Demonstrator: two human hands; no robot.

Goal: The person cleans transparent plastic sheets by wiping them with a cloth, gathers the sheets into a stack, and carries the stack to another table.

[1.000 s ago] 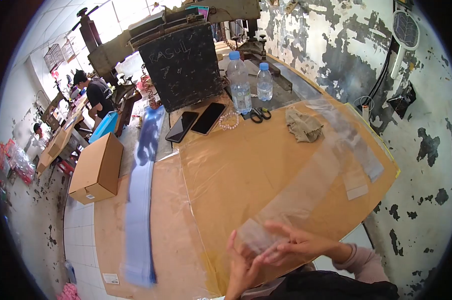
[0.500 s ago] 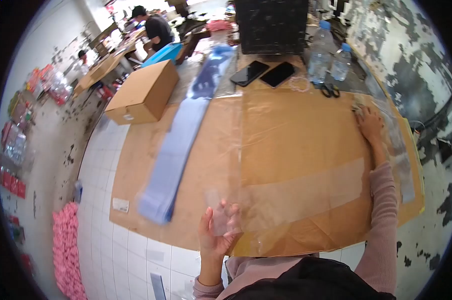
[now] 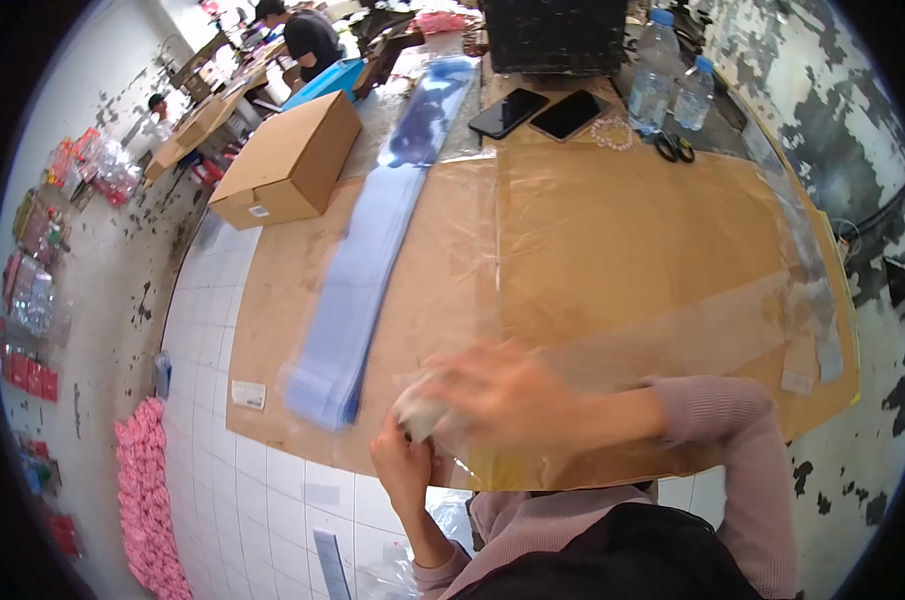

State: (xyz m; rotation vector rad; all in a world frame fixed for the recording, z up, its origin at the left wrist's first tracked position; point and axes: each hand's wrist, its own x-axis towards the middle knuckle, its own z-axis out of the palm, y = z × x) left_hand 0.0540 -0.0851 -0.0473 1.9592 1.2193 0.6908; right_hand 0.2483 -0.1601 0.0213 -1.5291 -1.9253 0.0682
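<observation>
A clear plastic strip (image 3: 672, 320) runs across the brown-covered table, its left end at my hands. My left hand (image 3: 402, 460) is closed on that end near the table's front edge. Over it my right hand (image 3: 512, 395), blurred by motion, is closed on a greyish cloth (image 3: 422, 412) and presses it against the strip's end. The fingertips of both hands are partly hidden by the cloth. Left of them lies a long stack of bluish plastic strips (image 3: 357, 270).
A cardboard box (image 3: 287, 165) stands at the left edge. Two phones (image 3: 509, 113), a bead bracelet (image 3: 612, 133), scissors (image 3: 674, 148) and two water bottles (image 3: 654, 75) lie or stand at the back. A person (image 3: 310, 42) sits beyond the box.
My right hand has taken the cloth from the table's right side and brought it left to my left hand. My left hand stays on the strip's end. The view has shifted left and down.
</observation>
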